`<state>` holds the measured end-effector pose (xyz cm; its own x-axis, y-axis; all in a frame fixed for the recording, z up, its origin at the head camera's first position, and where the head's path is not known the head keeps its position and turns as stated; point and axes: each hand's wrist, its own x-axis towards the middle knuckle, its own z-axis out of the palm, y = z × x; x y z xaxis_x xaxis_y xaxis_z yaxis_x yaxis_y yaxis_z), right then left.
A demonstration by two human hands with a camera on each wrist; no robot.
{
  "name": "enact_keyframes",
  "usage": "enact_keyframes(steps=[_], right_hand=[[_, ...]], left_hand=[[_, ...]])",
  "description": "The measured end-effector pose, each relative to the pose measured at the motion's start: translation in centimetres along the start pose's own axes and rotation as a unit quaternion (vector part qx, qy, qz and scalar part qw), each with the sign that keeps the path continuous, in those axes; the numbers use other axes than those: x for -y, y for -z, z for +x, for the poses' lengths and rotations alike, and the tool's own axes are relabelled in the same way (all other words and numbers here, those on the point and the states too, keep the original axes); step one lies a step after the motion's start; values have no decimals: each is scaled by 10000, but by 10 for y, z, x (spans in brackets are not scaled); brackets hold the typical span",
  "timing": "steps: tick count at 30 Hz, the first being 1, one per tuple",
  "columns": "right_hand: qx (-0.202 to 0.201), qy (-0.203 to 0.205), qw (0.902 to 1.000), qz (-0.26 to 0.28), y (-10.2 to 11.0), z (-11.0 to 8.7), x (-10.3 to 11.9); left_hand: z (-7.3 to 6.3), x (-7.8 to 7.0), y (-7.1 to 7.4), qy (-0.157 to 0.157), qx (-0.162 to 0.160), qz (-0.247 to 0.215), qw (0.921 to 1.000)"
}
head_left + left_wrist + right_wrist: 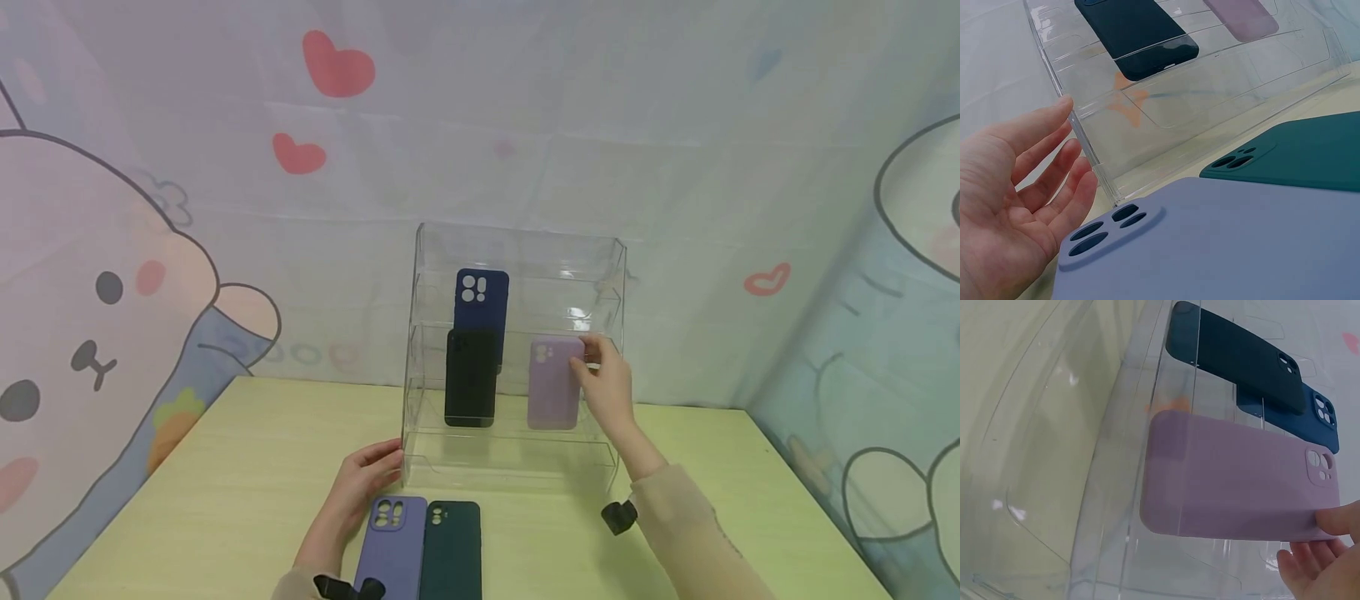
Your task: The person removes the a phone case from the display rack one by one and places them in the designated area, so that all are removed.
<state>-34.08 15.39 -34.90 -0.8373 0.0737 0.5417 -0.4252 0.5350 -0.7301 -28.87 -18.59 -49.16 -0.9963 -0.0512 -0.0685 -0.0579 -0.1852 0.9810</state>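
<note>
My right hand [606, 379] pinches a light purple phone case [553, 392] by its upper right edge, thumb on the front and fingers behind. In the right wrist view, the lower end of this light purple phone case [1229, 478] sits behind a clear tier lip. The clear stepped display rack [517, 462] also holds a black-looking phone case [470, 379] and, higher up behind it, a dark blue phone case [480, 307]. At the rack's left side, my left hand [1016, 181] rests its relaxed fingertips on the side edge, the thumb [1054, 119] uppermost.
In front of the rack, a blue-purple phone case [393, 546] and a dark green phone case [452, 550] lie side by side on the pale yellow table [285, 450]. A cartoon-printed cloth [450, 108] hangs behind the table.
</note>
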Motion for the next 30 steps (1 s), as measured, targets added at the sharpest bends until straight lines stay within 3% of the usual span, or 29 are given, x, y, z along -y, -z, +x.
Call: enact_keyframes(steps=[5, 10, 17, 30], right_hand=[[-85, -138, 9995, 262, -1, -4, -5], [-30, -561, 9959, 705, -3, -7, -13], [-20, -1329, 9780, 1606, -3, -9, -17], [-42, -1289, 9704, 2044, 3, -7, -11]], left_hand=[[1, 0, 1, -36, 51, 53, 10000], [1, 1, 1, -72, 40, 39, 10000], [1, 2, 1, -65, 42, 24, 10000], [0, 0, 1, -2, 27, 34, 10000]])
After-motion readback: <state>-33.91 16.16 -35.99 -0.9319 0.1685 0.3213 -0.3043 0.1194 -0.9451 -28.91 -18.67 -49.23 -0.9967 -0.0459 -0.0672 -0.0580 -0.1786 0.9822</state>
